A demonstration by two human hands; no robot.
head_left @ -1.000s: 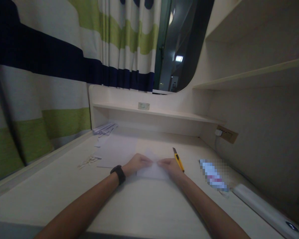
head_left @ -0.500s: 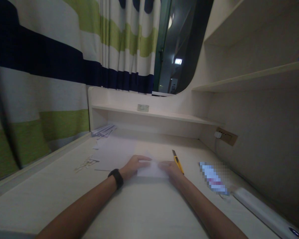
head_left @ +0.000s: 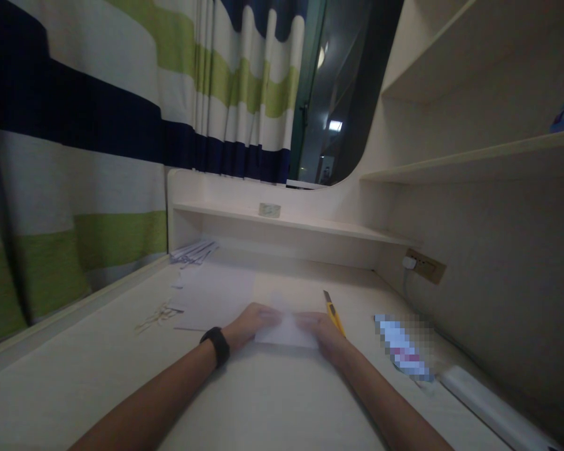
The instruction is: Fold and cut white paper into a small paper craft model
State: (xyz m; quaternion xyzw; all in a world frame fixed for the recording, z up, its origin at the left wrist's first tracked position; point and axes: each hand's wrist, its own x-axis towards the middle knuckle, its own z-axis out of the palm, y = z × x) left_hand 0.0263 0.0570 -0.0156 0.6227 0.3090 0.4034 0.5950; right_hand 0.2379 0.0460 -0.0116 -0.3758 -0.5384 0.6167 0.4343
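Observation:
A small white sheet of paper (head_left: 286,333) lies low over the desk in front of me, its near edge straight and its far part faint against the white top. My left hand (head_left: 252,324), with a black band on the wrist, grips the paper's left side with its fingers bent inward. On the opposite side my right hand (head_left: 324,333) is closed on the paper, fingertips pointing toward the left ones. Just beyond the right hand rests a yellow box cutter (head_left: 333,315) with its blade out. Larger white sheets (head_left: 211,294) lie flat behind my left hand.
Folded paper strips (head_left: 195,252) are piled at the back left corner, with thin pale scraps (head_left: 158,317) nearer. A blurred-out phone-like object (head_left: 402,346) and a long white bar (head_left: 489,407) lie right. A tape roll (head_left: 269,210) sits on the low shelf (head_left: 310,224).
The whole scene sits slightly lower in view as my head tilts up a little. Both hands keep hold of the paper, with fingers shifted only slightly.

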